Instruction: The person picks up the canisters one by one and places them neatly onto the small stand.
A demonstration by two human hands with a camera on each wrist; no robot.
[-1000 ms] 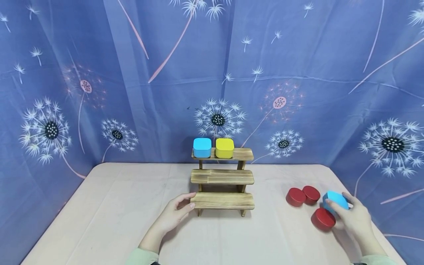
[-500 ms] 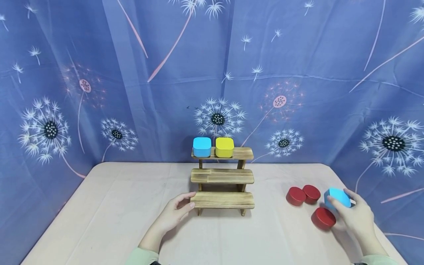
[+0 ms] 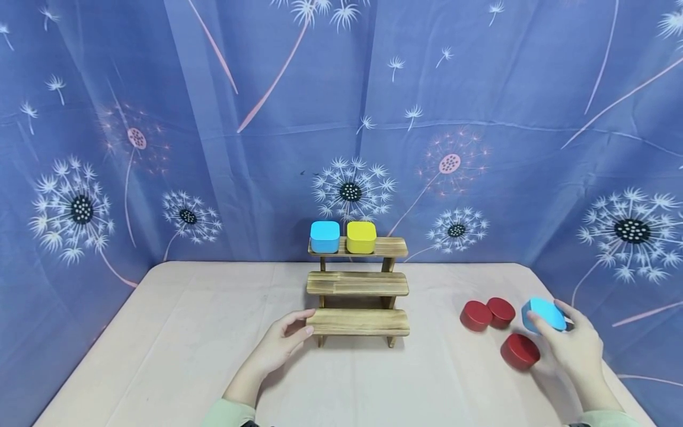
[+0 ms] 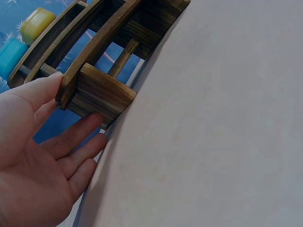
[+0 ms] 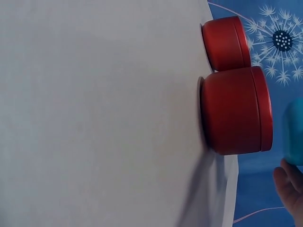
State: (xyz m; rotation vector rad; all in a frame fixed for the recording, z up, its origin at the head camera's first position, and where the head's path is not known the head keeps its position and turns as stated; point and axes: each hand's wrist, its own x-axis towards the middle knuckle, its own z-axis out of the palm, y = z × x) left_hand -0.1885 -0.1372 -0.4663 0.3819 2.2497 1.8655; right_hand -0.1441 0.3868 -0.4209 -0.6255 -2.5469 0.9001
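A wooden three-tier stand stands on the table, and my left hand pinches the left end of its lowest shelf between thumb and index finger. In the left wrist view, the other fingers spread beside the stand's leg. A blue rounded-square box and a yellow one sit side by side on the top shelf. At the right, my right hand holds another blue box between thumb and fingers, above the table. Only part of that box shows in the right wrist view.
Three red round tins stand near my right hand: two touching ones, the left tin and the right tin, and a nearer tin. A blue dandelion-print curtain hangs behind and beside the pale-covered table.
My right hand has shifted slightly up and to the right with the blue box, which now shows apart from the nearest red tin. My left hand and the stand have stayed put.
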